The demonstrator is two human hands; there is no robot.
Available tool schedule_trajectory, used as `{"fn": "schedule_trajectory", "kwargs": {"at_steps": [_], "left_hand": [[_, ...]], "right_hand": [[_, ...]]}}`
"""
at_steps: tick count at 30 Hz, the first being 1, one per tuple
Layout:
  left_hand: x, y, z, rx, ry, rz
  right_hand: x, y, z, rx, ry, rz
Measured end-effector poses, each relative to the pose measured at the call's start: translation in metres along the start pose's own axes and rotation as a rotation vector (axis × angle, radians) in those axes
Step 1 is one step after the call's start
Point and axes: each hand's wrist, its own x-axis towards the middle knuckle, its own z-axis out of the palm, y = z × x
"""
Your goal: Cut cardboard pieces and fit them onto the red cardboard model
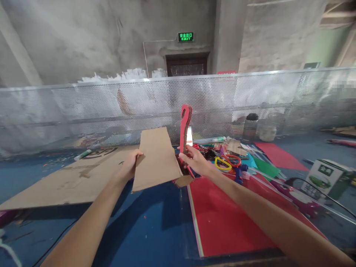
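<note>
My left hand [130, 163] grips the left edge of a plain brown cardboard piece [155, 159], which is tilted up above the blue table [150, 230]. To its right, my right hand [194, 159] is closed around the lower part of a red-faced cardboard cutout [185, 126]. This cutout stands upright, with a hooked top and brown layered edges. Its lower end is partly hidden by my fingers and by the cardboard piece. A small brown cardboard flap [184, 181] shows just below my right hand.
A large cardboard sheet [91, 174] lies at left. Red paper [228, 222] is under my right forearm. Scissors with yellow handles [222, 164] lie among craft clutter. A dark-lidded bottle [250, 128] and a green-white box [324, 176] stand at right. A perforated metal panel [133, 107] borders the back.
</note>
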Motion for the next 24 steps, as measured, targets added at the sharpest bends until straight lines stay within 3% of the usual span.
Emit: {"fn": "schedule_trajectory", "kwargs": {"at_steps": [5, 15, 24], "left_hand": [[0.008, -0.006, -0.005, 0.114, -0.096, -0.155], [0.013, -0.012, -0.002, 0.133, -0.038, -0.158], [0.024, -0.027, 0.0, 0.16, 0.109, 0.1]], "right_hand": [[-0.002, -0.005, 0.008, 0.071, -0.068, -0.009], [-0.005, 0.004, 0.001, -0.116, -0.151, -0.027], [-0.009, 0.007, 0.004, -0.13, -0.21, -0.014]]}}
